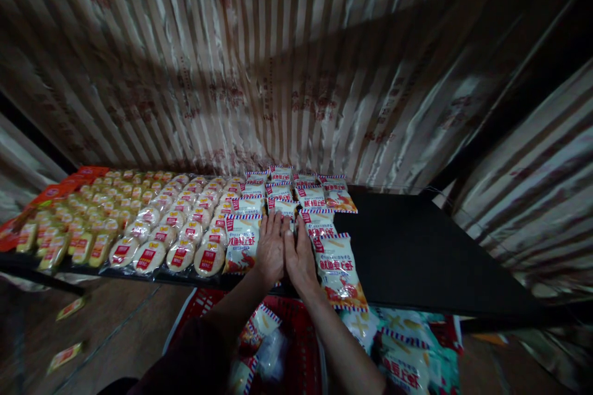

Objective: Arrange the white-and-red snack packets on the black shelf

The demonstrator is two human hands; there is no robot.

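Note:
Side by side, my left hand point(271, 251) and my right hand point(301, 257) lie with fingers stretched forward over the near end of a column of white snack bags point(282, 205). Both are open, palms down, and partly hide what is under them. Just left of my left hand is a snack bag point(243, 242) with red lettering and a striped edge. To the right of my right hand, another such bag point(340, 271) reaches past the front edge of the black shelf point(417, 247). More of these bags stand in rows behind.
Left of the bags are rows of round wrapped crackers point(149, 257), small yellow packets point(86, 247) and an orange package point(44, 197). A red basket point(200, 301) holding bags sits below; more bags point(403, 358) lie at right. Two packets point(65, 356) lie on the floor. Striped sheeting point(278, 74) hangs behind.

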